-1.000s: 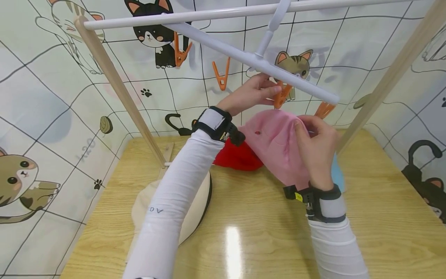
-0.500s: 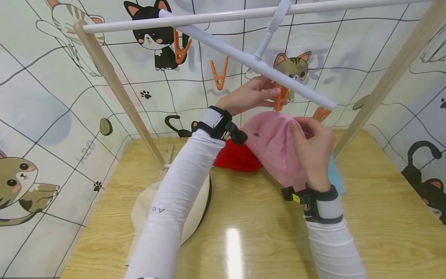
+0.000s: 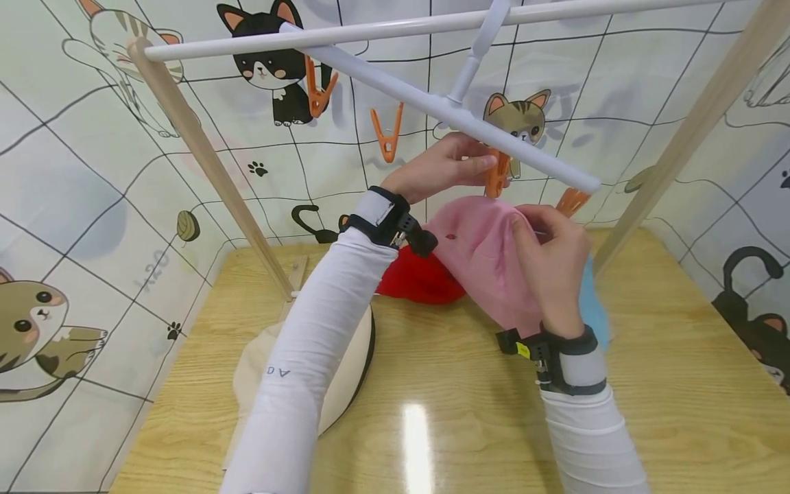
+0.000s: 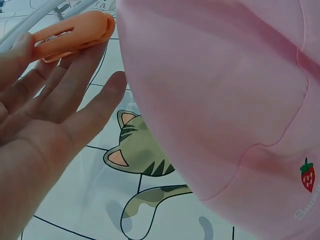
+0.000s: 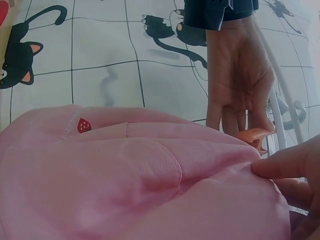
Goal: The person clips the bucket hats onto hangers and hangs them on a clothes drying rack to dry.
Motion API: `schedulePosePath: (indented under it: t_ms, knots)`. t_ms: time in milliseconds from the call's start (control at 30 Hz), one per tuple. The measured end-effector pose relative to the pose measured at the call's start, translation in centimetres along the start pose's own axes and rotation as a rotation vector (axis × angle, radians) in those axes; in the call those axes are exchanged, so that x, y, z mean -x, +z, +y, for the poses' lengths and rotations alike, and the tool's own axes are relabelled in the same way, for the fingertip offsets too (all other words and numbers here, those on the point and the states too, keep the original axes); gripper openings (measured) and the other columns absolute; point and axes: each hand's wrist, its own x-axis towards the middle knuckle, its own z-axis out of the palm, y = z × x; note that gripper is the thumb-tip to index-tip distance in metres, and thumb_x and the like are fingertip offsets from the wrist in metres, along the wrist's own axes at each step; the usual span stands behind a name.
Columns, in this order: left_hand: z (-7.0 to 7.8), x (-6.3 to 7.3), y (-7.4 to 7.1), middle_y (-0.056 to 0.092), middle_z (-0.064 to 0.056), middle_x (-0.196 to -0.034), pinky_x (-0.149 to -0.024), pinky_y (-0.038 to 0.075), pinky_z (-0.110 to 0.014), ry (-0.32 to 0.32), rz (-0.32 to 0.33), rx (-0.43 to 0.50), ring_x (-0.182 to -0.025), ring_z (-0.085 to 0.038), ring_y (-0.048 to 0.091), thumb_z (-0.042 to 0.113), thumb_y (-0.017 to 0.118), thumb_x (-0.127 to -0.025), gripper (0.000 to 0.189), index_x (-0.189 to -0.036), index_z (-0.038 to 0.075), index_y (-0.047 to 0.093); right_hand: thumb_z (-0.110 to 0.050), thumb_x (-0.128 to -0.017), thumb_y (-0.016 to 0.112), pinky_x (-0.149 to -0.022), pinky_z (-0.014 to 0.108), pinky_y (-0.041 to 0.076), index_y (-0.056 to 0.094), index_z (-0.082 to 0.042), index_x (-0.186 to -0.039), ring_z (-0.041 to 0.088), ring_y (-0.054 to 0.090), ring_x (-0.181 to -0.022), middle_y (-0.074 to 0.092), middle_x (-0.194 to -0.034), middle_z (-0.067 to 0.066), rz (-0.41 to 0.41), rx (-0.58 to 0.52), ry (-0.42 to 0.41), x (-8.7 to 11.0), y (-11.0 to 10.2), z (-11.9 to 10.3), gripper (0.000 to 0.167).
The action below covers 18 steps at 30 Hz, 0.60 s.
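Both hands are raised under a white hanger bar (image 3: pixel 407 95). My left hand (image 3: pixel 443 168) pinches an orange clothespin (image 3: pixel 496 177) between thumb and fingers, below the bar. In the left wrist view the clothespin (image 4: pixel 75 34) has its gripping end right beside the edge of a pink cloth hat (image 4: pixel 210 100) with a small strawberry motif. My right hand (image 3: pixel 554 257) pinches the hat (image 3: pixel 475 240) by a fold on its right side and holds it up, close under the clothespin. Part of the right fingers is hidden behind the cloth.
More orange clothespins hang along the bar, at its left end (image 3: pixel 317 96), left of centre (image 3: pixel 387 143) and right end (image 3: pixel 572 201). Wooden posts (image 3: pixel 212 165) carry the white top rail (image 3: pixel 382 29). A red cloth (image 3: pixel 422 278), a light blue cloth (image 3: pixel 594 312) and a cream dark-rimmed hat (image 3: pixel 345 384) lie on the table.
The right hand and the pink hat have shifted slightly left. The clothespin in the left hand has turned more upright, and the hanger bar has swung a little.
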Motion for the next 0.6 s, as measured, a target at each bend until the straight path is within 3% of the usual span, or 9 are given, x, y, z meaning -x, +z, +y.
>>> schedulePosePath:
  t_ms: [600]
  knots:
    - [-0.19,-0.2,0.35,0.066,-0.021,-0.1,-0.087,0.052,-0.037,0.076,0.039,0.082,-0.095,-0.032,0.063,-0.006,0.054,-0.094,0.028,-0.122,-0.009,0.052,-0.017,-0.093,0.063,-0.073,0.015,0.049,0.074,0.0,-0.101,0.001,0.063,-0.077,0.072,-0.092,0.009,0.018,0.012,-0.023,-0.63,0.35,-0.26,0.022]
